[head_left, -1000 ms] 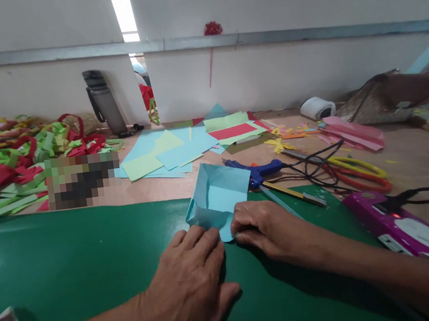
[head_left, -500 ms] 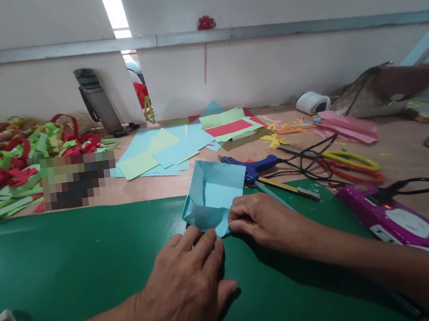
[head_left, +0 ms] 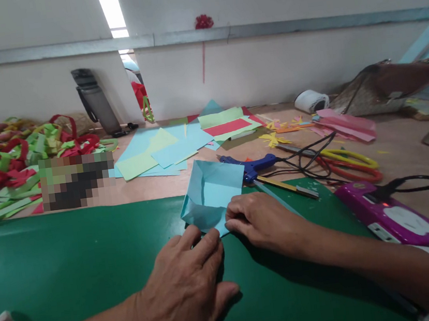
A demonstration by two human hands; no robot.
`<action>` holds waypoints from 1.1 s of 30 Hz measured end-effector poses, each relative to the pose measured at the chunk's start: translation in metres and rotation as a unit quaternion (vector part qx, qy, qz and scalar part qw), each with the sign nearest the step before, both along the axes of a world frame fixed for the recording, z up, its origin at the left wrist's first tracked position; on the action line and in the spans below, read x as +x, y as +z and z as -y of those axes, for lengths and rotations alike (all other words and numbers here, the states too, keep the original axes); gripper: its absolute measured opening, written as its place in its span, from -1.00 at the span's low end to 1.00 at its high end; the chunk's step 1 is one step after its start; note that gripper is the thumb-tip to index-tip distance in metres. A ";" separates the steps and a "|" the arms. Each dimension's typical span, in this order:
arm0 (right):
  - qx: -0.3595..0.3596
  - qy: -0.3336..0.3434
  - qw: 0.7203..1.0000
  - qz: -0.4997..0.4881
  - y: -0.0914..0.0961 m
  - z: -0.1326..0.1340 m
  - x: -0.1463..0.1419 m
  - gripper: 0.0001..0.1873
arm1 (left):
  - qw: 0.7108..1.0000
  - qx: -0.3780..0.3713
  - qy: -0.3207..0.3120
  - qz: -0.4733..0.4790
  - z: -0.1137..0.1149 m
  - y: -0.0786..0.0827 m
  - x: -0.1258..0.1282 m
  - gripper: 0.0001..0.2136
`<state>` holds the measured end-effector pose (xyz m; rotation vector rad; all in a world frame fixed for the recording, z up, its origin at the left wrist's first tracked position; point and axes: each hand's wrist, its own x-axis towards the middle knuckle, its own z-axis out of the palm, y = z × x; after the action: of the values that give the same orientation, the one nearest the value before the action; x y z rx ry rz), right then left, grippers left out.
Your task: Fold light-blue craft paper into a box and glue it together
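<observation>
Nearest, w/ L hand (head_left: 191, 275): laid palm down, fingers loosely together, thumb out to the side, nothing gripped; tips at near edge of blue paper box (head_left: 220, 180). Just beyond, w/ R hand (head_left: 259, 220): pinching near R corner of same box betw. thumb and forefinger. Straddling far edge of green mat (head_left: 75, 266), approx. mid-view, open side up, near side bowed.

Prob. v. light, thin, springy at folds; likely to crease or dent if squeezed, and apt to slide on smooth-looking mat. Best held by a folded corner or edge, w/ flat fingertips as brace; avoid pushing mid-wall.

To R, beyond R forearm: purple power strip (head_left: 397, 213) w/ plug in. Past R hand: yellow cutter (head_left: 288, 186), then blue glue gun (head_left: 256, 164), right by box's far R corner (can't tell if touching), so in the way of any shift that side; can't tell if hot. Near it, black cord (head_left: 304, 157), tangled by scissors (head_left: 367, 162), liable to snag.

Farther: loose sheets (head_left: 185, 147) behind box, pile of strips (head_left: 32, 143) off L. At back, along white wall (head_left: 265, 65): bottle (head_left: 99, 107), white roll (head_left: 309, 101), bag (head_left: 378, 93), well apart from both hands.
</observation>
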<state>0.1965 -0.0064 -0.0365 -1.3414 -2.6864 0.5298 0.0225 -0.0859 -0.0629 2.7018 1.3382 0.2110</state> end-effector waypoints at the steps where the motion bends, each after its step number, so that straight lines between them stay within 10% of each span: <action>1: 0.003 0.000 1.000 0.003 0.000 0.000 0.000 -0.80 | 1.000 -0.002 -0.001 0.001 0.000 0.001 0.000 -0.65; 33: 0.009 0.000 1.000 0.026 0.003 0.000 -0.002 -0.81 | 0.998 -0.052 0.005 -0.027 0.001 0.011 0.007 -0.49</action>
<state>0.1940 -0.0061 -0.0330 -1.3675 -2.7253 0.4757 0.0294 -0.0864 -0.0522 2.6336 1.3372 0.0673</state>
